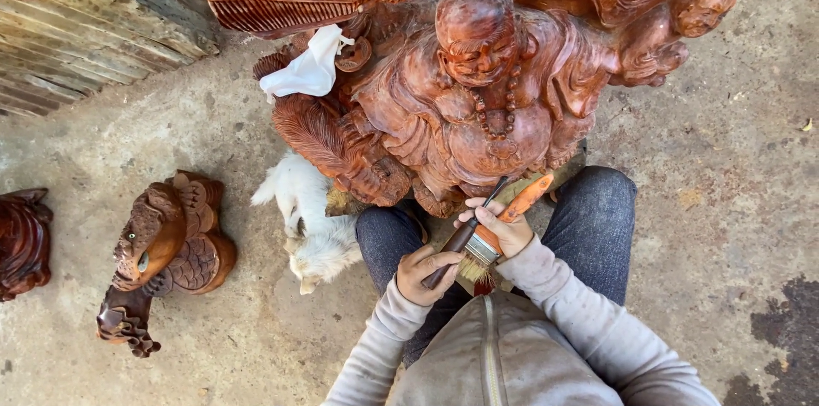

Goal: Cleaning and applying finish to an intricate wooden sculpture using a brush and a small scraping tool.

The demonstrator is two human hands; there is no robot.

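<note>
While we crouch at the carved wooden figure (pixel 478 90), our left hand (pixel 424 274) is wrapped around a dark-handled carving tool (pixel 465 235), tip at the figure's base; our right hand (pixel 503 231) pinches the shaft and grips an orange-handled brush (pixel 503 227). Knees flank both; bare concrete floor (pixel 725 201) lies right.

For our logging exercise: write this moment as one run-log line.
left hand: grips dark-handled carving tool | right hand: holds orange-handled paintbrush, steadies tool | front: red-brown wooden figure carving | white cat beside

No packages, labels, signs or screens are visible.
</note>
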